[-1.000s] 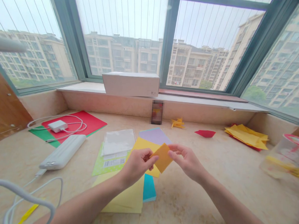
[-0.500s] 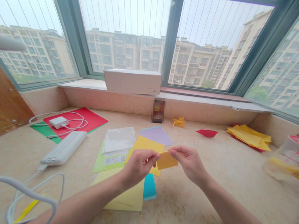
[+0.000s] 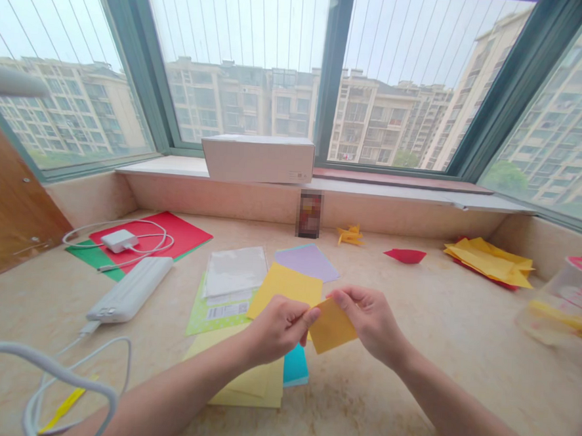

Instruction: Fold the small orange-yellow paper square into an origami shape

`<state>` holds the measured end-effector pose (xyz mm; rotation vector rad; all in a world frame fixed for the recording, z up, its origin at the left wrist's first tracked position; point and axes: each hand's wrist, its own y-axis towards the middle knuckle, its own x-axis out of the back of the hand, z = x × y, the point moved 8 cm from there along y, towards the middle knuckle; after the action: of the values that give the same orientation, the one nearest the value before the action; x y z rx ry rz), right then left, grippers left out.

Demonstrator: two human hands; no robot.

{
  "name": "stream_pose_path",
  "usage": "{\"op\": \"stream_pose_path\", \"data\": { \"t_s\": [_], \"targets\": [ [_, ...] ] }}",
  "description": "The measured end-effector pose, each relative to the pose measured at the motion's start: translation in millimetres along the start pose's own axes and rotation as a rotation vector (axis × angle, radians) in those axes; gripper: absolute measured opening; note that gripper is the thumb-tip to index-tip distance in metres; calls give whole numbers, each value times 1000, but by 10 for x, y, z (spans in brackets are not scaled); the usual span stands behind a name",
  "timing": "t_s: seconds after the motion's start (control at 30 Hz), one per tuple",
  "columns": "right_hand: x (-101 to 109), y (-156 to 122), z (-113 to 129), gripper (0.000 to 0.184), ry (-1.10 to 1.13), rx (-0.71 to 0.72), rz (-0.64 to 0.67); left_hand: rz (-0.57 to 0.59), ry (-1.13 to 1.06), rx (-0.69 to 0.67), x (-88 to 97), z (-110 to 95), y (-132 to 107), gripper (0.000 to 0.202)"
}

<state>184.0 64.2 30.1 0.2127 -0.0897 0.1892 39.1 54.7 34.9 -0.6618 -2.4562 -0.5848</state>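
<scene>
I took it for a home: a bay window (image 3: 335, 69) over a marbled ledge (image 3: 442, 319), apartment blocks (image 3: 251, 107) standing outside.

Paper (image 3: 334, 330) is in the hands (image 3: 284, 328), power bank (image 3: 131, 290) left, container (image 3: 564, 304) right.

The held paper (image 3: 336, 329) looks matt and smooth, the power bank (image 3: 133, 290) plastic (with a faint gloss).

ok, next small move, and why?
Probably lower the small yellow paper onto the counter: the left hand and right hand pinch it near its upper edge, and it seems held off the surface, so resting it flat would likely steady it.
</scene>
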Motion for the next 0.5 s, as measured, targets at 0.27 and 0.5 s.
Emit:
{"op": "stream_pose_path", "data": {
  "t_s": [0.27,0.5],
  "targets": [
    [-52,114,-44,34,117,-59,228,-201,-475,202,96,182,13,45],
    [6,75,-12,32,-7,30,58,152,-606,314,-261,229,-14,44]
  ]
}}
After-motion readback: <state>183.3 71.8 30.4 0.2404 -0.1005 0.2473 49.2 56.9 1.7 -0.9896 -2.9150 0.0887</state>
